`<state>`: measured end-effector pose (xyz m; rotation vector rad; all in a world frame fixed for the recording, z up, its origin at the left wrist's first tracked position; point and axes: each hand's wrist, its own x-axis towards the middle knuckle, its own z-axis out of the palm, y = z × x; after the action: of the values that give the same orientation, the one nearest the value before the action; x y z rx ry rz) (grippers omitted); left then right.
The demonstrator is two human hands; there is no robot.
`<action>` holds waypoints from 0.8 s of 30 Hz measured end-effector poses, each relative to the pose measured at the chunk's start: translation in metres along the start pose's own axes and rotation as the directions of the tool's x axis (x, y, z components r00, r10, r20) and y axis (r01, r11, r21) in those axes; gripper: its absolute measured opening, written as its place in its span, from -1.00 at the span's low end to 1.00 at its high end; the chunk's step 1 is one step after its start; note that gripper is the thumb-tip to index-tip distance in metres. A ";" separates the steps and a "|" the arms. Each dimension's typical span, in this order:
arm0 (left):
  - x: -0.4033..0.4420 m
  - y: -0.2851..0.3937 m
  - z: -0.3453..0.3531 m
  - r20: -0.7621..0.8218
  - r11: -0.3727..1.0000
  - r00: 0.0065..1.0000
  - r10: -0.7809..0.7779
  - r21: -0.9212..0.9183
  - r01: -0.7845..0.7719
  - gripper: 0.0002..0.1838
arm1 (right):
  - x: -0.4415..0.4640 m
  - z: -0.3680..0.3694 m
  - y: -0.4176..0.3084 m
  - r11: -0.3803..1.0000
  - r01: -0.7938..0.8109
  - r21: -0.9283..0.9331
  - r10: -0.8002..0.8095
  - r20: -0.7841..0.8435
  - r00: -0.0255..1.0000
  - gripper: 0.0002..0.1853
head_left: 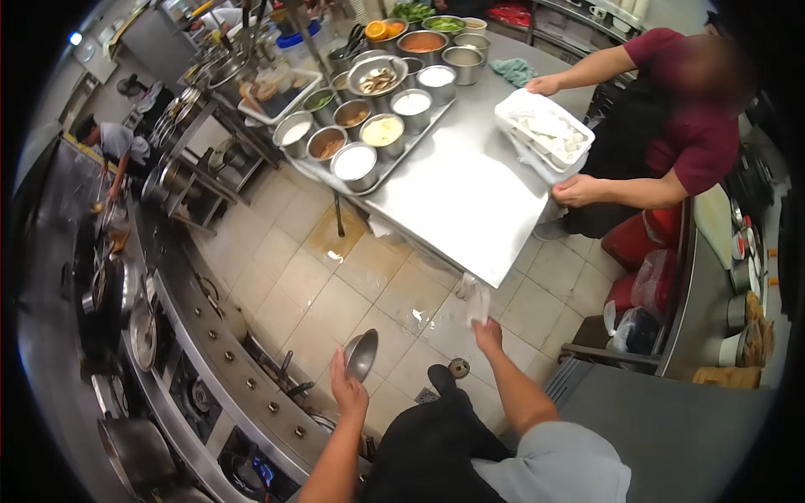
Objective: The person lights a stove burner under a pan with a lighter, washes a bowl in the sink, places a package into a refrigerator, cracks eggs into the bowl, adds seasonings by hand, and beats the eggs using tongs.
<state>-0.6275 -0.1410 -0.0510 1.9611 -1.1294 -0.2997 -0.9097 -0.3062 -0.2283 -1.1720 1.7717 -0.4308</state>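
Observation:
My left hand (346, 387) grips a small metal bowl (362, 357) by its side, tilted over the floor beside the stove. The thumb side of that grip is partly hidden. Near the corner of the steel table (470, 218), my right hand (487, 334) is closed on a whitish cloth (478, 302), which hangs up against the table's edge. Across the table, a co-worker in a dark red shirt holds a white plastic tub (545, 130) of pale food pieces with both hands.
Metal containers of ingredients (381, 132) crowd a tray at the table's far left. On my left runs a stove (226, 356) with a lit blue burner (264, 469) and pans. A steel counter (625, 436) stands right. The tiled floor (402, 285) looks wet. Another person works far left.

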 end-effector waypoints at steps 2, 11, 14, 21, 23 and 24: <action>0.016 -0.020 0.041 0.122 0.999 0.992 0.033 -0.042 -0.028 -0.44 | -0.043 -0.014 -0.019 0.991 0.029 0.133 -0.040 0.079 0.996 -0.65; 0.015 0.051 0.143 0.476 0.799 0.825 -0.303 -0.345 0.492 -0.61 | -0.092 0.021 -0.103 0.751 0.658 0.065 -0.660 0.014 0.751 -0.77; 0.028 0.058 0.127 0.485 0.852 0.847 -0.216 -0.331 0.407 -0.62 | -0.085 -0.012 -0.101 0.700 0.681 -0.216 -0.617 0.299 0.728 -0.75; 0.071 0.067 0.102 0.539 0.902 0.842 0.003 -0.364 0.230 -0.60 | -0.091 0.026 -0.113 0.803 0.589 -0.095 -0.567 0.184 0.803 -0.69; 0.077 0.064 0.102 0.512 0.844 0.849 0.129 -0.506 0.176 -0.59 | -0.106 -0.005 -0.146 0.841 0.508 -0.186 -0.480 0.178 0.859 -0.70; 0.076 0.063 0.106 0.554 0.887 0.828 0.088 -0.422 0.188 -0.59 | -0.108 -0.019 -0.164 0.853 0.439 -0.282 -0.402 0.181 0.897 -0.70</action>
<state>-0.6820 -0.2750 -0.0554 1.4993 -1.2176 -1.1360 -0.8283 -0.2965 -0.0486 -1.7959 1.5101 -0.3278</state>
